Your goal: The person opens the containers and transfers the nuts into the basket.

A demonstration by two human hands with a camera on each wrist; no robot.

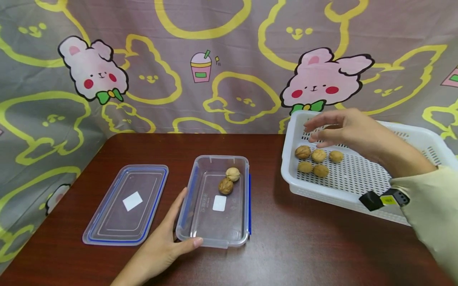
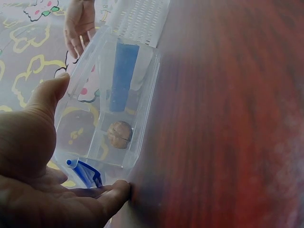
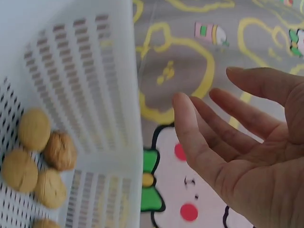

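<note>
In the head view, a clear plastic container (image 1: pixel 209 226) with blue clips stands mid-table, two walnuts (image 1: pixel 226 186) and a white square inside. My left hand (image 1: pixel 161 246) holds its near-left corner, thumb on the front edge and fingers along the left side. The left wrist view shows this hand (image 2: pixel 42 185) beside a hanging blue clip (image 2: pixel 84 173). My right hand (image 1: pixel 354 131) hovers over the left part of a white basket (image 1: pixel 322 197), fingers loosely bent with nothing between them. Several walnuts (image 1: pixel 318 155) lie in the basket; the right wrist view shows the empty hand (image 3: pixel 251 156) beside its wall.
A clear lid (image 1: pixel 116 218) with a blue seal and a white square lies on the dark red wooden table (image 1: pixel 286 254), left of the container. Behind the table hangs a patterned cloth (image 1: pixel 229 59) with cartoon rabbits. A dark strap (image 1: pixel 384 199) sits on the right wrist.
</note>
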